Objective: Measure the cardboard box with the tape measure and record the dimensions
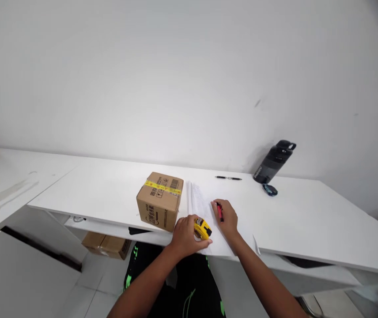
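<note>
My left hand (185, 234) is closed around a yellow tape measure (202, 229) at the front edge of the white desk (308, 221). My right hand (227, 218) grips a red pen (220, 211) and rests on a sheet of white paper (202, 205). A small cardboard box (160, 201) with a yellow tape strip across its top stands just left of my left hand, close to the desk edge.
A dark water bottle (274, 162) leans against the wall at the back right, with a small dark cap-like object (270, 190) in front of it. A black pen (228, 178) lies near the wall. Another cardboard box (107, 245) sits on the floor under the desk.
</note>
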The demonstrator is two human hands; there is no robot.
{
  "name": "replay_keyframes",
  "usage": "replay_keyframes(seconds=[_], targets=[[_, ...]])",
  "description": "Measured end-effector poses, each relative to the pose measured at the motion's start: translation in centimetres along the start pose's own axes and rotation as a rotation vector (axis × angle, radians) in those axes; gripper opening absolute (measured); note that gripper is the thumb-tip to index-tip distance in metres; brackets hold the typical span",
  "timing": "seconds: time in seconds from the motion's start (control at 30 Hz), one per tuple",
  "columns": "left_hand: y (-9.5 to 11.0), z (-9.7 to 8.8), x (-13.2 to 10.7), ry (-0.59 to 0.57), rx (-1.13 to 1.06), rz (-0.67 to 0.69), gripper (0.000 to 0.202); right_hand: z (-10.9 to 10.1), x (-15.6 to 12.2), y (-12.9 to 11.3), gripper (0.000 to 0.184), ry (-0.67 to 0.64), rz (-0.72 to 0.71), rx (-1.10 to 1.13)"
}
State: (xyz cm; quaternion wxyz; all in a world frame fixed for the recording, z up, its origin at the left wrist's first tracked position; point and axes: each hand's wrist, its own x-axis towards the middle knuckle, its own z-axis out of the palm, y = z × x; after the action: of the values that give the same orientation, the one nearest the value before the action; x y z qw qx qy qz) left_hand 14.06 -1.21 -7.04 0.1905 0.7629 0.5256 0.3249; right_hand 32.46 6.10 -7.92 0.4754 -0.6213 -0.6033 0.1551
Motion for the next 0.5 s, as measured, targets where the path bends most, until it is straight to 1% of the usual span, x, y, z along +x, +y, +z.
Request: replay_keyframes(seconds=[0.07, 0.13, 0.2, 0.27, 0.33, 0.37, 0.43, 0.47, 0.5], targets=[[0.4, -0.2, 0.0, -0.037, -0.005, -0.001, 0.075, 0.6, 0.3, 0.3, 0.036, 0.003, 0.045, -0.085], [0.9, -0.4, -0.2, -0.060, -0.008, 0.010, 0.075, 1.1, 0.8, 0.3, 0.041, -0.013, 0.107, -0.108], [1.3, -0.7, -0.8, -0.036, -0.041, -0.002, 0.065, 1.1, 1.2, -0.1, 0.045, -0.032, 0.114, -0.088], [1.7, -1.1, -1.6, 0.013, -0.162, -0.050, 0.054, 0.5, 1.0, -1.0, 0.049, -0.056, 0.090, -0.056], [2.3, -1.9, -2.7, 0.054, -0.393, -0.087, 0.055, -0.4, -0.2, -2.3, 0.054, -0.122, 0.067, 0.088], [2.7, -2.4, -3.2, 0.076, -0.528, -0.083, 0.058, -0.9, -1.4, -3.1, 0.057, -0.173, 0.052, 0.213], [3.8, -3.7, -4.1, 0.138, -0.754, -0.020, 0.063, -1.8, -4.5, -4.8, 0.062, -0.302, -0.014, 0.531], [4.5, -4.5, -4.4, 0.186, -0.813, 0.029, 0.065, -2.0, -6.3, -5.7, 0.066, -0.346, -0.069, 0.664], [5.2, -5.3, -4.7, 0.241, -0.827, 0.078, 0.064, -2.2, -8.1, -6.6, 0.073, -0.350, -0.120, 0.769]])
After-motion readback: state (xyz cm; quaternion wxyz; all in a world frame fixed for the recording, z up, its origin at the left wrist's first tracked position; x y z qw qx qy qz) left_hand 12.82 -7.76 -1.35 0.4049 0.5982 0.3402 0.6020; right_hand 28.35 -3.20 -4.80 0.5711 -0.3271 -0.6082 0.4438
